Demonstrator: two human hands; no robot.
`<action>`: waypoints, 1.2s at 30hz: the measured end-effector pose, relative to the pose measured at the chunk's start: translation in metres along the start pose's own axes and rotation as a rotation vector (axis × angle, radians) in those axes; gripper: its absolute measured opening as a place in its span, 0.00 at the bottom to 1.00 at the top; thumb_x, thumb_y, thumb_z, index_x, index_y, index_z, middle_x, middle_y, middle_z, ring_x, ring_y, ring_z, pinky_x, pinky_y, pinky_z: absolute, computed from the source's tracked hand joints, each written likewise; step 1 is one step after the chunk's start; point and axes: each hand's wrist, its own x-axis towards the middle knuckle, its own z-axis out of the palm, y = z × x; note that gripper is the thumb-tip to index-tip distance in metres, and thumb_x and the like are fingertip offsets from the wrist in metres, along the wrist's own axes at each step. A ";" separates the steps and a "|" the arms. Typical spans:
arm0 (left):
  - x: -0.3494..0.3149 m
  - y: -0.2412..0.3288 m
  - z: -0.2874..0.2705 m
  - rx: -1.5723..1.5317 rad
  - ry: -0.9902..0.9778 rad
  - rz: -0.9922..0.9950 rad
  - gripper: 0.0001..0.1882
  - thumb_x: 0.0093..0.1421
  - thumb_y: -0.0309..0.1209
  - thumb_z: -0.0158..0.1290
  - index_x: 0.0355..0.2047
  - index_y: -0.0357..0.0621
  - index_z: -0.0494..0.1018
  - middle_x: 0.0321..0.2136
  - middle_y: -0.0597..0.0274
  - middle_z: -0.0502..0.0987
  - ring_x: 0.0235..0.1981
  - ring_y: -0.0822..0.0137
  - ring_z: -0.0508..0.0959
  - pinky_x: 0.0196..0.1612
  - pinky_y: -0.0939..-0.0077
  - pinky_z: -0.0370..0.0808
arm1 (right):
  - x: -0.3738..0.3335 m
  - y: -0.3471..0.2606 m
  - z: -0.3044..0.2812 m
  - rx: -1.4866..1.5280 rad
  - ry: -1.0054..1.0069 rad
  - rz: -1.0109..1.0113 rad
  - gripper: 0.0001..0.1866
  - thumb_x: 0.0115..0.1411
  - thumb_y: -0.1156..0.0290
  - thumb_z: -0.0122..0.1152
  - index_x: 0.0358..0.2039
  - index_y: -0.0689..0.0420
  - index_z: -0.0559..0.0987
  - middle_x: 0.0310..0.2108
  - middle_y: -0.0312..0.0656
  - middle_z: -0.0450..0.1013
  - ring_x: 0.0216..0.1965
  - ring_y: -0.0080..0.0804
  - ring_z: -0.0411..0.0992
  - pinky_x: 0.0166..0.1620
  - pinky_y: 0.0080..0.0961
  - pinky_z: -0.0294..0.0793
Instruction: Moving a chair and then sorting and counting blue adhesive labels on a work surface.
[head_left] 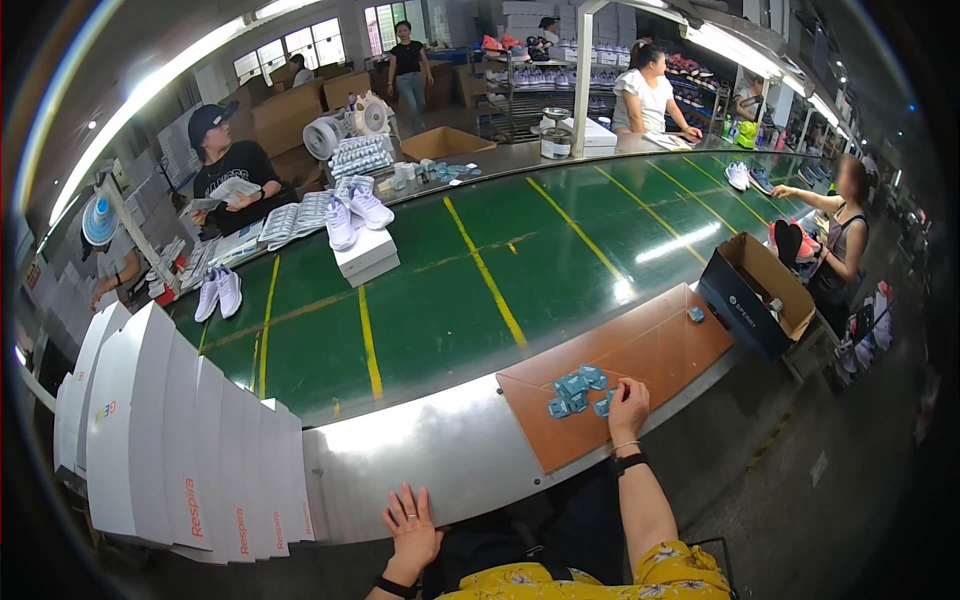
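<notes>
Right hand (629, 402): it is above the brown board (650, 345), with the fingers bent down and the thumb near them, so the gap is small; the fingertips are at the edge of the nearest packet (602, 407), but I cannot tell if they grip it or only touch it.

Teal packets (571, 388): they lie in a loose group on the board, just to the left of the right fingers, some of them farther from the body than the fingertips.

Direction and axis: from the right fingers, the way to the group goes left and a little forward; each packet looks almost square, so I see no clear long axis, while the group itself spreads slantwise, from near left to far right.

Nearer hand: the right one, clearly; the left is well apart from the packets.

Lone packet (696, 314): it is ahead and to the right of the right fingers, near the far corner of the board.

Left hand (411, 522): palm down at the near edge of the metal ledge (400, 455), fingers spread, nothing held.

Around: white boxes (190, 430) stand to the left of the left fingers; the green belt (430, 320) is ahead of both hands; a dark carton (738, 303) is beyond the lone packet, to the right.
</notes>
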 end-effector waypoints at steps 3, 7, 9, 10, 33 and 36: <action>-0.001 0.000 0.002 0.002 -0.001 -0.009 0.57 0.50 0.41 0.68 0.72 0.39 0.45 0.72 0.32 0.37 0.70 0.27 0.40 0.64 0.25 0.43 | 0.001 -0.001 0.002 0.005 -0.009 -0.002 0.05 0.61 0.72 0.59 0.36 0.57 0.79 0.37 0.44 0.75 0.43 0.47 0.73 0.47 0.41 0.74; 0.002 0.002 0.003 0.007 -0.005 -0.005 0.58 0.49 0.41 0.69 0.72 0.40 0.45 0.72 0.33 0.37 0.71 0.27 0.40 0.64 0.25 0.44 | 0.002 0.004 0.000 -0.012 -0.014 0.006 0.05 0.61 0.72 0.59 0.36 0.57 0.79 0.37 0.44 0.75 0.43 0.47 0.73 0.47 0.41 0.74; 0.000 0.002 0.002 0.004 0.000 -0.014 0.58 0.49 0.41 0.69 0.72 0.40 0.45 0.72 0.33 0.37 0.71 0.27 0.40 0.64 0.25 0.44 | 0.001 0.002 0.000 -0.014 -0.017 0.004 0.05 0.61 0.71 0.59 0.36 0.56 0.79 0.37 0.44 0.75 0.43 0.47 0.73 0.47 0.41 0.74; 0.000 0.001 0.002 0.007 0.005 -0.011 0.58 0.49 0.41 0.69 0.72 0.40 0.45 0.72 0.33 0.37 0.71 0.27 0.40 0.64 0.25 0.44 | 0.001 0.001 0.000 -0.013 -0.020 0.003 0.05 0.61 0.71 0.59 0.36 0.56 0.79 0.37 0.44 0.75 0.43 0.47 0.73 0.47 0.41 0.74; 0.006 0.016 -0.010 -0.032 -0.101 -0.072 0.58 0.51 0.42 0.67 0.71 0.33 0.42 0.72 0.30 0.34 0.71 0.27 0.36 0.66 0.29 0.38 | 0.009 -0.002 -0.009 0.019 0.034 0.044 0.03 0.60 0.72 0.60 0.34 0.54 0.79 0.33 0.41 0.75 0.39 0.44 0.73 0.43 0.39 0.75; 0.003 0.015 0.003 0.074 -0.009 0.000 0.57 0.54 0.43 0.64 0.73 0.38 0.41 0.72 0.33 0.40 0.70 0.28 0.46 0.65 0.26 0.47 | 0.011 0.000 -0.010 0.029 0.035 0.049 0.03 0.60 0.71 0.60 0.34 0.54 0.79 0.34 0.41 0.75 0.40 0.44 0.73 0.43 0.39 0.75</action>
